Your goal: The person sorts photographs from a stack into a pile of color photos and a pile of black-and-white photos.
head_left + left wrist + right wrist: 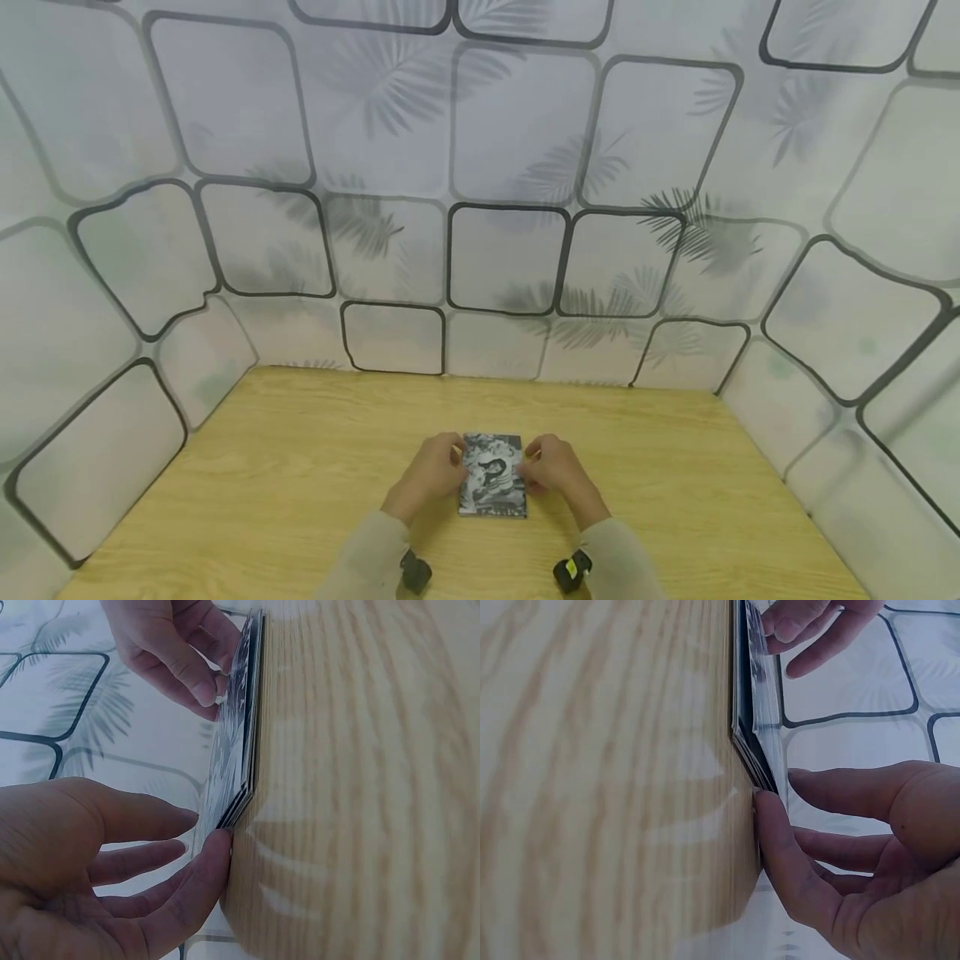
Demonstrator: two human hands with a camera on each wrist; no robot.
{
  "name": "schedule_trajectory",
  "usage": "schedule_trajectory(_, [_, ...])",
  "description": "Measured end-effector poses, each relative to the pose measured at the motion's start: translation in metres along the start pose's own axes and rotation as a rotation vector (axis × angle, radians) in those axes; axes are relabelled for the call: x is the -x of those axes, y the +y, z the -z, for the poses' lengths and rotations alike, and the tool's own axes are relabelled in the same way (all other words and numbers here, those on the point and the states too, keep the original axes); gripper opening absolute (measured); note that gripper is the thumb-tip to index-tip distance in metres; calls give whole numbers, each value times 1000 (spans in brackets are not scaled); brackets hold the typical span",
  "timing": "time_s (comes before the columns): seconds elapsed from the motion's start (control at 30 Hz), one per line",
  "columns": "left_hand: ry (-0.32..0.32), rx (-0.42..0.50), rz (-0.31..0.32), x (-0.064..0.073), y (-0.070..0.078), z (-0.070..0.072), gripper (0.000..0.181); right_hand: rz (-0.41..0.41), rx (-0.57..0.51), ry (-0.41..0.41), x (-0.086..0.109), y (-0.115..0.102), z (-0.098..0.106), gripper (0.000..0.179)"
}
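Note:
A small stack of cards (492,492) lies on the wooden table between the two hands, its top card printed with a black-and-white picture. At its left edge, the left hand (438,467) holds on with curved fingers. The left wrist view shows the index fingertip (217,838) right at the stack's corner and the thumb (169,816) by its top face. Mirroring this, the right hand (553,467) grips the right edge, thumb (832,787) over the top side and index finger (772,821) low against the corner. Thin layers with dark gaps show along the stack's side (744,720).
The light wooden table (300,483) extends around the hands. Behind it and at both sides hangs a pale curtain (510,258) with dark rounded squares and leaf prints. Black wrist cameras (415,572) sit below the sleeves.

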State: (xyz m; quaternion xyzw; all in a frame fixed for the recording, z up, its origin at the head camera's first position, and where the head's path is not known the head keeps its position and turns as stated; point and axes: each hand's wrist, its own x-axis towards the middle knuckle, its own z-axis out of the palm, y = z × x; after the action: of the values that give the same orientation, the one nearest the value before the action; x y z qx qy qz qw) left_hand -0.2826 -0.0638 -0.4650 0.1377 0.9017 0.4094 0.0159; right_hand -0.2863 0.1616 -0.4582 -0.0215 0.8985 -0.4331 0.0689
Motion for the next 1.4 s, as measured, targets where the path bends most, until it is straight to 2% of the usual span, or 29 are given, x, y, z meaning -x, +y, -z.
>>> schedule_trajectory(0.2, [-4,6,-11,4,-2,2,35,-4,11,15,2,-2,-4,33])
schedule_trajectory(0.73, [-5,27,-10,9,-2,1,35,-8,130,48,8,-4,-10,38])
schedule_trajectory(0.83, [-7,46,5,10,-1,1,36,-4,130,49,9,-4,-10,39])
schedule_trajectory(1.23, [21,18,-24,12,-5,0,35,-1,123,43,9,-1,-11,40])
schedule_trajectory(1.4, [17,43,-35,12,-6,1,36,7,116,45,10,-3,-12,46])
